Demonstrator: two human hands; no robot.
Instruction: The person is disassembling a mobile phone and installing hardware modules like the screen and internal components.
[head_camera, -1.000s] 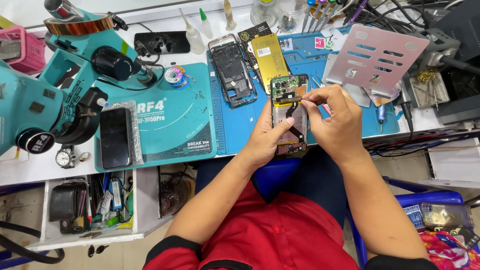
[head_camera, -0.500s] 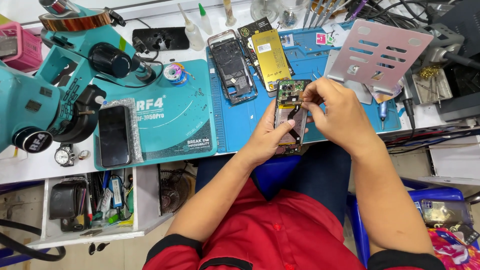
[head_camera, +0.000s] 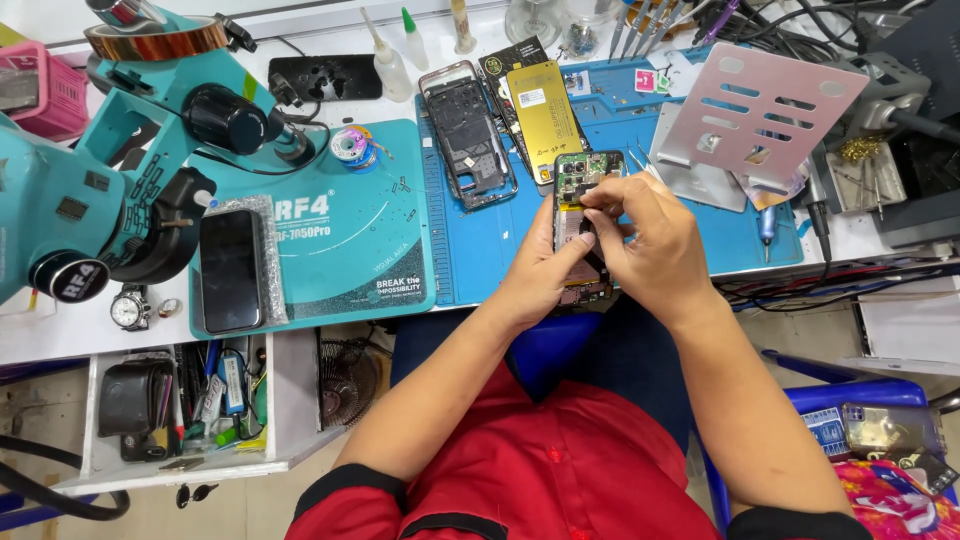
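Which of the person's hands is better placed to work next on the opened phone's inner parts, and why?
Probably the right hand: its fingertips already pinch at the middle of the opened phone, while the left hand cradles the phone from the side and below.

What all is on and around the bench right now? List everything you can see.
opened phone: 1, green board showing, held over blue mat
blue mat: 1, bench centre
teal mat: 1, left of blue mat
black phone: 1, on teal mat
phone frame: 1, dark, on blue mat
gold panel: 1, beside frame
microscope: 1, teal, far left
stand: 1, pink-grey, right
left hand: grips phone's side
right hand: fingers on phone's inside
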